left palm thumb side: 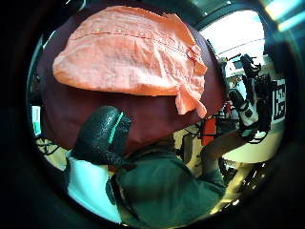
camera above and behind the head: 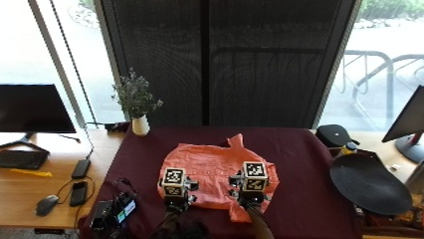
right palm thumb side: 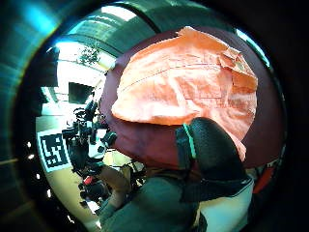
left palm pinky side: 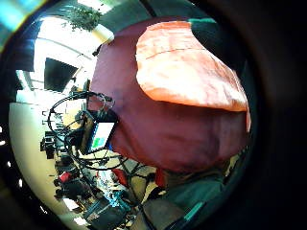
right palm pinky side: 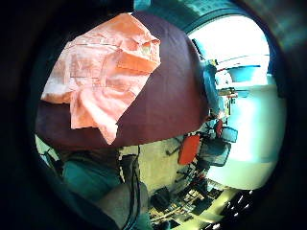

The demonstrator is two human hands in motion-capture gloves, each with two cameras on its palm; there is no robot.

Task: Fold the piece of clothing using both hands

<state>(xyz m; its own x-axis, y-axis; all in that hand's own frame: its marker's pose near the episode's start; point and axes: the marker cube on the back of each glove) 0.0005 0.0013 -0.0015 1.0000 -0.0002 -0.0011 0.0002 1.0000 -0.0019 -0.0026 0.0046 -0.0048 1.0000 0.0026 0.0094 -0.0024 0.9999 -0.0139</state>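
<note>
Hovering over the near edge of the orange shirt [camera above and behind the head: 215, 174], mid-surface on the maroon cloth [camera above and behind the head: 298, 149], left hand [camera above and behind the head: 174, 191] and right hand [camera above and behind the head: 249, 191] hold nothing; finger spread cannot be told. Uneven grabs risk a skewed fold.

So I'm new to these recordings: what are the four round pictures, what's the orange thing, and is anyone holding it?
No robot here: a person at a table works with both hands in black gloves. The four round pictures come from wide-angle cameras on the palms, two per hand, looking out at whatever lies below. The fifth is from above and behind the person's head. The orange thing is a shirt spread on a dark red tablecloth. The left hand and right hand are over the shirt's near edge; the palm views show the whole shirt some way off, so nothing looks held, though the fingers are hidden. A potted plant stands at the back edge, on the person's left.
</note>
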